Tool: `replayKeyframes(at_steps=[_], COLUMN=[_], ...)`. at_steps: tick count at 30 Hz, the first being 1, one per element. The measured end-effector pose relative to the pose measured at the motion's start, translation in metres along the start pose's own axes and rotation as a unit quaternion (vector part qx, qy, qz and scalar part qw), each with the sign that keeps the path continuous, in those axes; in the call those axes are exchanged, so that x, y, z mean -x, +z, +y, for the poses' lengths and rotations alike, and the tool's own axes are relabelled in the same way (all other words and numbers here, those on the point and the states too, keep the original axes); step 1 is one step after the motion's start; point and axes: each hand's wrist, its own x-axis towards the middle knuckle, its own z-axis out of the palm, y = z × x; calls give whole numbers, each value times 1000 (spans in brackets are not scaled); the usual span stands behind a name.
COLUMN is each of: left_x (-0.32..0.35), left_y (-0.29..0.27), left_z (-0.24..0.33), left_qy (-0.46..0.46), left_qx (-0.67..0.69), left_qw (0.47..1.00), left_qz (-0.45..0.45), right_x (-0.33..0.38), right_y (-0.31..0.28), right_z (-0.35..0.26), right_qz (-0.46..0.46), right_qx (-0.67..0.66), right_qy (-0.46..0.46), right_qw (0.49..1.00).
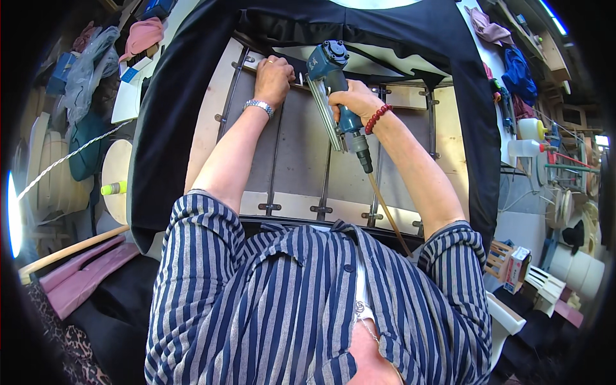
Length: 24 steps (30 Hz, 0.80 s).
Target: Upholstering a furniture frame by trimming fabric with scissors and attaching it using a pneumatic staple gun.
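Observation:
A blue pneumatic staple gun (327,67) is gripped in my right hand (357,102), its silver magazine slanting down toward me. From the gun's lower end a tan air hose (387,208) runs down to my body. My left hand (274,80) is closed at the far edge of the upholstered frame, fingers bent over the black fabric (295,64) where it meets the wooden rail. The gun's head is to the right of that hand, apart from it. Black fabric is draped around the pale wood frame (206,131), which has dark elastic straps (276,147) across a grey panel.
Clear plastic wrap (96,70) and pink cloth (142,36) lie at the left. A twisted white cord (74,156) crosses there. To the right are a white bottle (525,149), a blue cloth (518,74) and large white rolls (577,269). Pink padded pieces (86,273) lie lower left.

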Motion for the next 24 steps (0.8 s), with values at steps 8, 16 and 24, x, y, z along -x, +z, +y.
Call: replayKeyframes(at_steps=[8, 16, 24], left_x=[-1, -2, 0], left_y=[-1, -1, -3], left_z=[-2, 0, 0], left_qy=[-4, -15, -17], left_qx=[20, 25, 24], left_qw=[1000, 999, 999], left_qz=[-20, -26, -21], right_x=[-6, -12, -15], right_y=[7, 10, 9], right_z=[-3, -10, -2], right_qz=[0, -23, -40], right_qx=[13, 43, 32], right_qy=[-5, -5, -10], right_qw=[1000, 999, 999])
